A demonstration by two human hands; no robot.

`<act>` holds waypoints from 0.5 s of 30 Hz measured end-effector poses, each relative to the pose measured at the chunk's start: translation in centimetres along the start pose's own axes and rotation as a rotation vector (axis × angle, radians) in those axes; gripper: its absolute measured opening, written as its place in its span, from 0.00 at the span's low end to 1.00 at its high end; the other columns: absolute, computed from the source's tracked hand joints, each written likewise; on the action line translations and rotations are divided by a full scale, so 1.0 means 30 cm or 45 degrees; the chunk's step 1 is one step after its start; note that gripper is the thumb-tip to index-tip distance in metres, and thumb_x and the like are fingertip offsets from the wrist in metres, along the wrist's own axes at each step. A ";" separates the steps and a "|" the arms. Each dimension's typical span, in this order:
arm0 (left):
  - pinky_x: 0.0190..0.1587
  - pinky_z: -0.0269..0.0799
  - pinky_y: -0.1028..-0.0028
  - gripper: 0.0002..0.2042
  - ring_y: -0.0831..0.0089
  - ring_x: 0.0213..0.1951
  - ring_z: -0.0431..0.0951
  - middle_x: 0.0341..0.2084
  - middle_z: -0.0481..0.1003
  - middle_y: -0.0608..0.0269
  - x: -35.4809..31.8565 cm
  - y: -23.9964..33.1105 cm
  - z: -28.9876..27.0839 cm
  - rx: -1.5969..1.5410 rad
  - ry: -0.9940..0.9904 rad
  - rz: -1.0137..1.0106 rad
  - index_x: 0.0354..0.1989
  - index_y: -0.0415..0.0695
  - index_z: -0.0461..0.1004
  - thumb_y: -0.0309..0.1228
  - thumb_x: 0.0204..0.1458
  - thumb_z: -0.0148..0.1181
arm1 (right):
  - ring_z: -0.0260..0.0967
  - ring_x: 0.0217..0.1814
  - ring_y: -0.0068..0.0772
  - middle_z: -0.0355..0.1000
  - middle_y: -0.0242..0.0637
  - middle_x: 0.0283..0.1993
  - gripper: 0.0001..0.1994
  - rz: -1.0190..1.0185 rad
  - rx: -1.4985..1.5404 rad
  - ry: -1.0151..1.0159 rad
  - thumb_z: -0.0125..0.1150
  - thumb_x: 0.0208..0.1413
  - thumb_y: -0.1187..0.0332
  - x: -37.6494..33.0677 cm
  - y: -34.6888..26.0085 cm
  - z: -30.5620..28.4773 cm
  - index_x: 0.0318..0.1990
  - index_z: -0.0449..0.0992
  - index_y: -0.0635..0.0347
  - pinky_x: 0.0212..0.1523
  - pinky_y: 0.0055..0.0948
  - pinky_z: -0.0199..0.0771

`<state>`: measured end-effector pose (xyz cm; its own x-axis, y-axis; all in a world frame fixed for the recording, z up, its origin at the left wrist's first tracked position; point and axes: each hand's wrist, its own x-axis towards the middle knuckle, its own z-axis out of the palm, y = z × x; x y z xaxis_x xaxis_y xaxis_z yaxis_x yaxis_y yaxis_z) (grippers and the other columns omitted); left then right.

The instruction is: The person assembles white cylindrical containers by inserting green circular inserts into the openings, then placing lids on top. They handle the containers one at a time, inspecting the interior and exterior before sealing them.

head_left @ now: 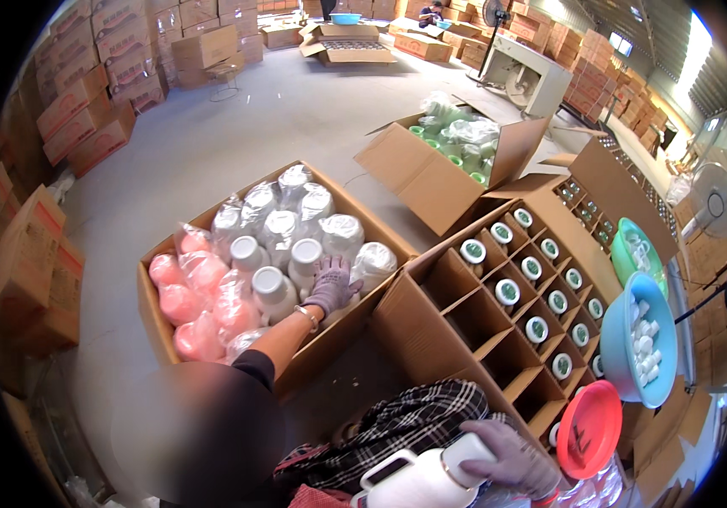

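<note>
Head view, left hand: the gloved left hand reaches far into the open carton of bottles. Its fingers are spread and curled down over a white bottle, touching the top. Whether it has closed a grip yet I cannot tell.
Head view, right hand: the right hand, also gloved, is wrapped around the neck of a large white jug at the near edge, over the lap.
Step in hand: judged from the pose, a bottle is being picked out of the supply carton while the jug is kept ready. The divided box is partly filled.
Next move calls for: a firm hold on the bottle's shoulder and a straight lift clear of its wrapped neighbours.
Supply carton: brown, left of centre. White bottles stand in the middle, clear-wrapped white ones at the far side, pink wrapped ones on the left.
Divided box: the brown divided box stands right of the carton. Its right rows hold bottles with green-ringed caps, while the cells nearest the hand are empty.
Basins: a blue basin of small white parts sits at right, with a green basin beyond it and a red basin nearer.
Far carton: an open box of green-capped bottles in plastic.
Surroundings: stacked brown cartons line the far left and far right of the floor.
</note>
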<state>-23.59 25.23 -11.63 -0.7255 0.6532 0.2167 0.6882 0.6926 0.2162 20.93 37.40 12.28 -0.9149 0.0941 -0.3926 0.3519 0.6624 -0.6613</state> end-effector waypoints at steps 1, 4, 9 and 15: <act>0.65 0.54 0.42 0.29 0.50 0.62 0.66 0.58 0.69 0.51 0.051 0.019 0.043 0.035 -0.109 -0.062 0.59 0.41 0.68 0.49 0.55 0.60 | 0.62 0.65 0.51 0.66 0.52 0.61 0.34 0.018 -0.019 0.001 0.67 0.52 0.53 0.005 0.005 0.014 0.64 0.67 0.60 0.67 0.41 0.60; 0.67 0.51 0.42 0.30 0.54 0.61 0.69 0.55 0.73 0.52 0.130 0.067 0.175 0.155 -0.159 -0.222 0.56 0.43 0.72 0.53 0.52 0.61 | 0.63 0.66 0.44 0.67 0.46 0.61 0.29 0.030 0.219 0.002 0.66 0.55 0.59 0.004 -0.018 -0.034 0.63 0.69 0.60 0.67 0.37 0.60; 0.37 0.77 0.64 0.12 0.63 0.33 0.82 0.32 0.80 0.58 0.223 0.004 0.117 -1.084 0.084 -0.406 0.40 0.43 0.80 0.39 0.55 0.64 | 0.71 0.56 0.38 0.71 0.44 0.56 0.23 -0.034 0.270 0.351 0.66 0.55 0.67 0.046 0.027 -0.098 0.58 0.72 0.63 0.59 0.32 0.70; 0.39 0.79 0.76 0.08 0.78 0.32 0.80 0.33 0.80 0.66 0.094 0.436 -0.678 -2.477 -0.792 0.015 0.43 0.39 0.78 0.29 0.59 0.60 | 0.73 0.52 0.40 0.75 0.43 0.49 0.25 -0.361 0.258 1.026 0.67 0.56 0.63 0.425 -0.146 -0.139 0.59 0.71 0.66 0.59 0.35 0.71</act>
<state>-16.46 29.90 11.18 -0.3361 0.9414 0.0290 -0.5145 -0.2093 0.8316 6.91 38.79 12.83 -0.8077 0.4926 0.3240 0.0481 0.6028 -0.7965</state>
